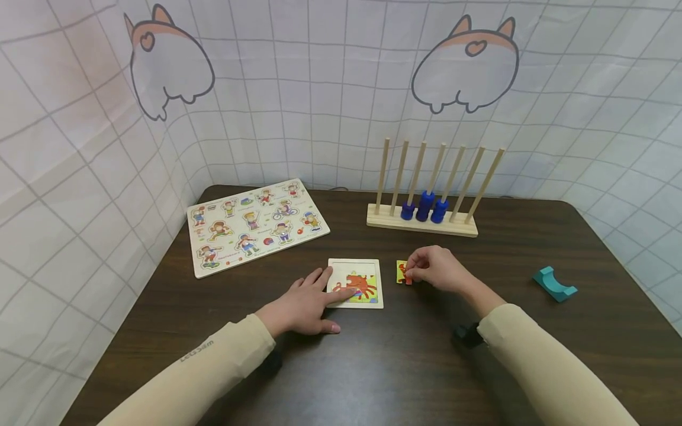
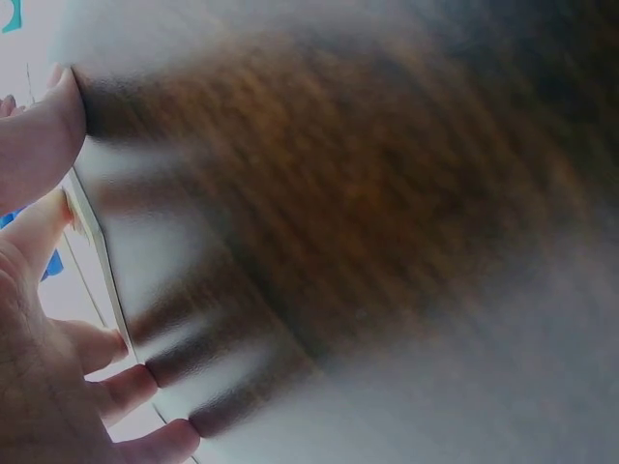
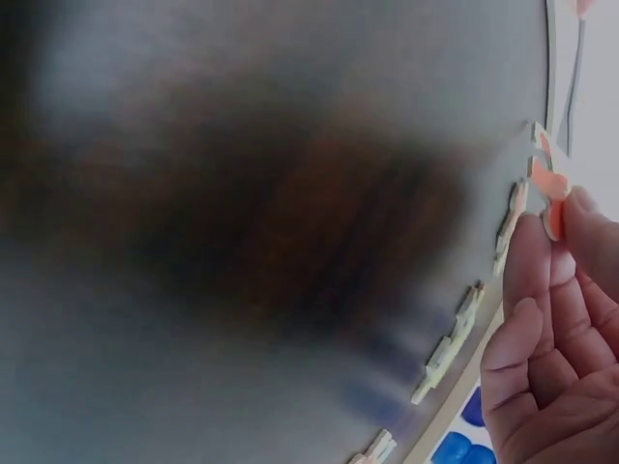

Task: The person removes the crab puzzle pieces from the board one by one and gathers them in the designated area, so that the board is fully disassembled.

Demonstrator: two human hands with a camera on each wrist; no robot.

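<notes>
A small square wooden jigsaw tray [image 1: 354,261] lies on the table, holding some red, yellow and green picture pieces. My left hand [image 1: 303,305] is spread palm down at its left side. The left index finger reaches over the tray and touches the red picture; another fingertip is at its upper left corner. To the right of the tray, my right hand [image 1: 439,269] pinches a red and yellow jigsaw piece [image 1: 401,272] between thumb and fingers. The right wrist view shows that pinched piece [image 3: 549,184] near the thumb tip, partly covered by the fingers.
A wooden board of sports figures [image 1: 256,228] lies at the back left. Behind the right hand stands a rack of wooden pegs [image 1: 421,223] with several blue beads. A teal curved block [image 1: 554,285] lies at the right. Several flat pieces [image 3: 450,343] show in the right wrist view.
</notes>
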